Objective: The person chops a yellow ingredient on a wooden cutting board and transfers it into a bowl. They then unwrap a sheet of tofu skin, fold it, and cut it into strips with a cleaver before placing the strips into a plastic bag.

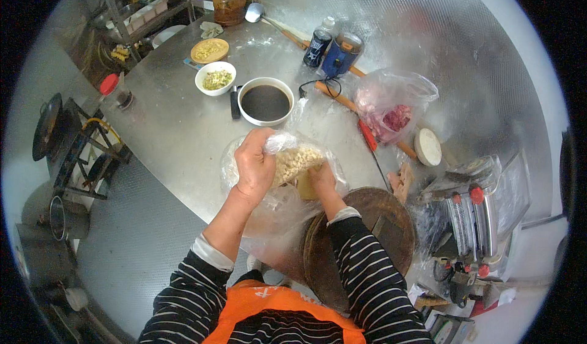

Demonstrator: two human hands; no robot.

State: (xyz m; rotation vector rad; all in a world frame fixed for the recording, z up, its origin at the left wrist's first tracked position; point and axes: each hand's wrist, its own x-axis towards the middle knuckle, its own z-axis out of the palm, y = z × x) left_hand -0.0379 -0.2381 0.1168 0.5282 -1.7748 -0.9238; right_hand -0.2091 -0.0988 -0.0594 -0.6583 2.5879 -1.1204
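Observation:
A clear plastic bag (338, 172) holding pale, small diced pieces (298, 164) is in front of me, over the near part of the steel table. My left hand (255, 163) is closed around the gathered upper edge of the bag. My right hand (322, 182) reaches into the bag's opening on the right, its fingertips hidden. Against those fingers is a smooth pale-yellow object (307, 187), perhaps a scoop or bowl; whether the hand grips it cannot be told. Beyond the bag stands a white bowl (242, 113) of dark liquid.
Beside the dark liquid are a black handle (235, 103) and a bowl of chopped greens (216, 80). To the right lie a bag of raw meat (396, 117), a red-handled tool (367, 135) and a pasta machine (474, 224). A round wooden chopping block (399, 234) sits under my right forearm.

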